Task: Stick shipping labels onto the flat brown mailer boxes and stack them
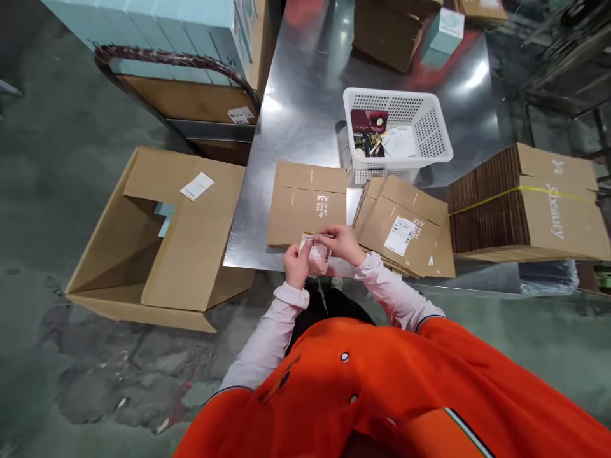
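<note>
Both hands meet right at the near edge of the steel table, holding one small pink packet between them. The left hand has its fingers closed on the packet's left side, and the right hand pinches its top right corner; the packet hangs just over the table's lip, in front of the person's chest.

Just beyond the packet lies a flat cardboard box, its near edge almost touching the hands. To its right a fanned stack of flat boxes overhangs the table edge slightly, and farther right sits a strapped bundle of cardboard. A white basket stands behind the flat box, with bare steel open beyond it. On the floor to the left, an open carton butts against the table's corner.
</note>
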### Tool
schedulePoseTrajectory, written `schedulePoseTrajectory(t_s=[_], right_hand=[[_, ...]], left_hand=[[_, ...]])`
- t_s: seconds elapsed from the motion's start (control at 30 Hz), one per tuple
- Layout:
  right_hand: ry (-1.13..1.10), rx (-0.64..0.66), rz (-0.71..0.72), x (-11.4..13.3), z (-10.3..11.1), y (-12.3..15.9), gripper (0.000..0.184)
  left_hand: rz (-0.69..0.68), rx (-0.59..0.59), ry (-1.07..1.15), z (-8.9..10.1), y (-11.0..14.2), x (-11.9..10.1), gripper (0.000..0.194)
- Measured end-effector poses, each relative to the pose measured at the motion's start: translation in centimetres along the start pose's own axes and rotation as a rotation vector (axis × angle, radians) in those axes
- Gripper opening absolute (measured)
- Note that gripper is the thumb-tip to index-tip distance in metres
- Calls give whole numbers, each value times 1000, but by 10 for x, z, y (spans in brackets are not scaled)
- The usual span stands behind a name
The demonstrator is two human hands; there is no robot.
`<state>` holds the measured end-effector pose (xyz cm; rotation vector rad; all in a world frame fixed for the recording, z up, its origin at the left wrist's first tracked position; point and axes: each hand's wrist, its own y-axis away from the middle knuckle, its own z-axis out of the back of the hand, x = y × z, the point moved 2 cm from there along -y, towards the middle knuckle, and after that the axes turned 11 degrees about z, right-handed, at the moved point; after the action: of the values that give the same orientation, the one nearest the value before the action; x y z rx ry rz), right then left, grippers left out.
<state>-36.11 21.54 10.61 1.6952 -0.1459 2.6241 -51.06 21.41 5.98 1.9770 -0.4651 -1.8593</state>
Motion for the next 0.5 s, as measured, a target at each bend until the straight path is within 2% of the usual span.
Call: schedulePoseTrajectory(t_s=[0.07, 0.17, 0.23, 0.27, 0.33, 0.4, 0.5], right_hand=[[7, -45, 39, -16, -8, -18, 19], [160, -153, 26, -46, -15, -64, 15], [323, -181, -18, -63, -18, -96, 15], [407, -183, -41, -70, -19, -111, 21], [572, -169, -69, -78, -24, -131, 48], [722, -71, 2, -79, -36, -134, 73], [813, 224, 259, -72, -67, -98, 80]], left_hand=[[92, 63, 34, 4, -11, 10, 43], [334, 274, 104, 19, -24, 37, 60], [484, 327, 128, 36, -22, 62, 66], [534, 320, 127, 47, -18, 75, 68], [599, 287, 95, 69, -1, 98, 69], [645, 286, 48, 91, 18, 113, 66], [650, 284, 8, 115, 31, 105, 61]])
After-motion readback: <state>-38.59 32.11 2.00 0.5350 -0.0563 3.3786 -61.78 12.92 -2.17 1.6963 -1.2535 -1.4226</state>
